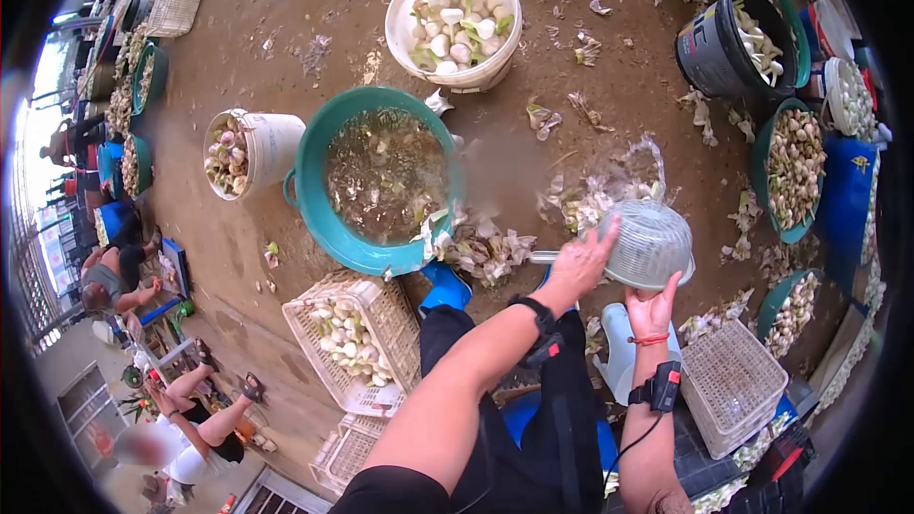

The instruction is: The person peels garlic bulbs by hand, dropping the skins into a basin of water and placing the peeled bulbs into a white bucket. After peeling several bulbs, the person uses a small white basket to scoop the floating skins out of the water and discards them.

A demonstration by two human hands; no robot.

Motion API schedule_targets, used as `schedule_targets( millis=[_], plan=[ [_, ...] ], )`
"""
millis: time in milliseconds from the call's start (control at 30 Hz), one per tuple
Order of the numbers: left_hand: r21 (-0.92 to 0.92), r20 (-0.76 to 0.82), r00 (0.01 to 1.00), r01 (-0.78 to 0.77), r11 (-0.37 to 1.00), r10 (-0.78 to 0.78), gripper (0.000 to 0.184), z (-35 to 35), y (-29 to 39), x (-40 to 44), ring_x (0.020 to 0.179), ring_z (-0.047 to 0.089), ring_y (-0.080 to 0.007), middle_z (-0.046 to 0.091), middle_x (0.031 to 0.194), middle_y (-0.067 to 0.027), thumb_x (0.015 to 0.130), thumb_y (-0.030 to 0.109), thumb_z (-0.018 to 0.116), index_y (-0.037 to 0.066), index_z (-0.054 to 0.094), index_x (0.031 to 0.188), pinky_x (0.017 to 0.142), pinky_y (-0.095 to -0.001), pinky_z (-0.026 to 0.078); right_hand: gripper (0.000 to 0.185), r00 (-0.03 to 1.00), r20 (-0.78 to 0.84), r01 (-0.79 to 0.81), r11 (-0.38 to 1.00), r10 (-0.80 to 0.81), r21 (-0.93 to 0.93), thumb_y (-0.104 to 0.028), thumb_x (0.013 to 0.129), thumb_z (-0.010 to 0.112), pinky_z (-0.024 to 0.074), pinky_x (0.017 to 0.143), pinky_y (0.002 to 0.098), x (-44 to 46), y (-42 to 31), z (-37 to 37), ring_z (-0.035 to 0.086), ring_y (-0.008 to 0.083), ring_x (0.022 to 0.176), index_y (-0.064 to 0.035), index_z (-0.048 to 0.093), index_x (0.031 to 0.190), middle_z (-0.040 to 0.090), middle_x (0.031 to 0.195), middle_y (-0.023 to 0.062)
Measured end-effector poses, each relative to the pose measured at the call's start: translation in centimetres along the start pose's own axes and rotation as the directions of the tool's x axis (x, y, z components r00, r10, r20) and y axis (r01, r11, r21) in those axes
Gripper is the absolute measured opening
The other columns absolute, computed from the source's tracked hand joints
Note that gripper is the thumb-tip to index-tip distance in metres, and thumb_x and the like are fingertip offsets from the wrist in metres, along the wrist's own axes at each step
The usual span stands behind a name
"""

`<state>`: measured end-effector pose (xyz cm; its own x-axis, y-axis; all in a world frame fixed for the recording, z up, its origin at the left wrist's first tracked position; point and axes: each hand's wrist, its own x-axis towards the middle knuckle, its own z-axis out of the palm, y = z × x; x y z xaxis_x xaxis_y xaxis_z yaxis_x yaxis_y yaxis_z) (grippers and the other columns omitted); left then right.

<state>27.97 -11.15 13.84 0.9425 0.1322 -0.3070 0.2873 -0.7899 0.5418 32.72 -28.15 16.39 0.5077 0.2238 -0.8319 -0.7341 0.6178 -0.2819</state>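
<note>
A clear plastic strainer [651, 240] with a handle is tilted over on its side above a heap of wet peels [595, 202] on the ground. My left hand [583, 262] holds it near the handle, fingers along its side. From below, my right hand [652, 309] grips the rim. Some water shows at its far side. Left of the peels stands a green tub [314, 219] of water with floating scraps. More pale peels [487, 249] lie between this tub and my left hand.
Garlic bulbs fill a white tub [514, 52] ahead, a white bucket [276, 148] and a crate [305, 347] at left. An empty crate [733, 381], a light-blue jug [621, 352] and a black bucket [700, 52] are right. Two seated people [190, 443] [114, 281] are far left.
</note>
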Motion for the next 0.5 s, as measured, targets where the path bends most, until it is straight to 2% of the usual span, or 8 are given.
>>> schedule_targets(
  millis=[67, 133, 200, 267, 300, 333, 400, 500],
  plan=[
    [0.010, 0.098, 0.986, 0.136, 0.991, -0.137, 0.075, -1.6, -2.4, -1.7, 0.060, 0.061, -0.0253, 0.054, 0.088, -0.0171, 0.074, 0.005, 0.051, 0.006, 0.017, 0.140, 0.053, -0.0369, 0.049, 0.061, 0.995, 0.098, 0.006, 0.986, 0.011, -0.166, -0.053, 0.085, 0.048, 0.0396, 0.097, 0.0416, -1.0, 0.8, 2.0, 0.048, 0.0244, 0.114, -0.0118, 0.040, 0.130, 0.049, 0.127, 0.0058],
    [0.120, -0.137, 0.975, 0.192, 0.974, -0.176, 0.075, -2.3, -7.0, -4.8, 0.052, 0.059, -0.0244, 0.056, 0.083, -0.0115, 0.074, 0.006, 0.052, 0.003, 0.016, 0.140, 0.047, -0.0365, 0.049, 0.060, 0.987, 0.086, -0.092, 0.923, 0.134, -0.375, -0.053, 0.087, 0.046, 0.0436, 0.091, 0.0385, -1.7, 2.4, 3.2, 0.052, 0.0212, 0.107, -0.0126, 0.037, 0.131, 0.050, 0.121, 0.0062],
    [-0.073, -0.205, 0.906, 0.363, 0.929, -0.370, 0.076, -4.3, -13.1, -8.8, 0.062, 0.060, -0.0298, 0.055, 0.099, -0.0171, 0.072, 0.000, 0.051, -0.001, 0.016, 0.139, 0.054, -0.0403, 0.051, 0.057, 0.989, -0.063, -0.147, 0.900, 0.133, -0.411, -0.050, 0.090, 0.043, 0.0447, 0.088, 0.0364, -2.3, 4.9, 2.9, 0.053, 0.0216, 0.101, -0.0089, 0.036, 0.130, 0.048, 0.121, 0.0092],
    [0.011, -0.517, 0.800, 0.363, 0.932, -0.305, 0.078, -6.0, -20.5, -12.4, 0.077, 0.059, -0.0372, 0.046, 0.118, -0.0235, 0.070, -0.006, 0.051, -0.003, 0.014, 0.138, 0.066, -0.0452, 0.050, 0.055, 0.979, -0.157, -0.188, 0.873, 0.130, -0.451, -0.047, 0.091, 0.044, 0.0459, 0.086, 0.0354, -1.9, 7.0, -0.4, 0.054, 0.0207, 0.097, -0.0075, 0.036, 0.129, 0.048, 0.120, 0.0098],
    [-0.054, -0.427, 0.756, 0.526, 0.849, -0.496, 0.082, -6.0, -25.3, -14.8, 0.089, 0.056, -0.0416, 0.037, 0.127, -0.0263, 0.070, -0.008, 0.052, 0.001, 0.011, 0.140, 0.075, -0.0480, 0.047, 0.055, 0.972, -0.212, -0.193, 0.870, 0.105, -0.453, -0.046, 0.091, 0.045, 0.0464, 0.084, 0.0348, -2.0, 7.9, -1.6, 0.054, 0.0203, 0.096, -0.0072, 0.036, 0.129, 0.048, 0.119, 0.0100],
    [-0.092, -0.240, 0.633, 0.740, 0.666, -0.736, 0.089, -6.2, -30.2, -16.8, 0.089, 0.056, -0.0427, 0.040, 0.124, -0.0258, 0.072, -0.002, 0.058, 0.008, 0.004, 0.142, 0.074, -0.0480, 0.047, 0.054, 0.960, -0.268, -0.197, 0.868, 0.077, -0.457, -0.044, 0.091, 0.046, 0.0469, 0.082, 0.0342, -1.9, 8.8, -2.9, 0.054, 0.0199, 0.095, -0.0070, 0.036, 0.129, 0.048, 0.118, 0.0102],
    [-0.063, -0.340, 0.489, 0.841, 0.538, -0.804, 0.096, -7.8, -38.4, -19.4, 0.084, 0.057, -0.0440, 0.045, 0.117, -0.0262, 0.075, 0.011, 0.064, 0.012, -0.004, 0.142, 0.072, -0.0491, 0.047, 0.051, 0.940, -0.339, -0.201, 0.854, 0.030, -0.480, -0.043, 0.090, 0.048, 0.0473, 0.080, 0.0335, -1.6, 10.1, -5.2, 0.054, 0.0195, 0.093, -0.0073, 0.039, 0.126, 0.050, 0.114, 0.0096],
    [-0.052, -0.361, 0.131, 0.986, 0.160, -0.923, 0.094, -5.6, -49.3, -22.5, 0.092, 0.058, -0.0430, 0.050, 0.114, -0.0276, 0.078, 0.021, 0.062, 0.010, -0.006, 0.141, 0.077, -0.0486, 0.048, 0.045, 0.897, -0.437, -0.211, 0.809, -0.063, -0.549, -0.040, 0.090, 0.050, 0.0475, 0.076, 0.0320, -0.6, 11.0, -9.5, 0.056, 0.0187, 0.088, -0.0082, 0.043, 0.120, 0.053, 0.107, 0.0080]
  ],
)
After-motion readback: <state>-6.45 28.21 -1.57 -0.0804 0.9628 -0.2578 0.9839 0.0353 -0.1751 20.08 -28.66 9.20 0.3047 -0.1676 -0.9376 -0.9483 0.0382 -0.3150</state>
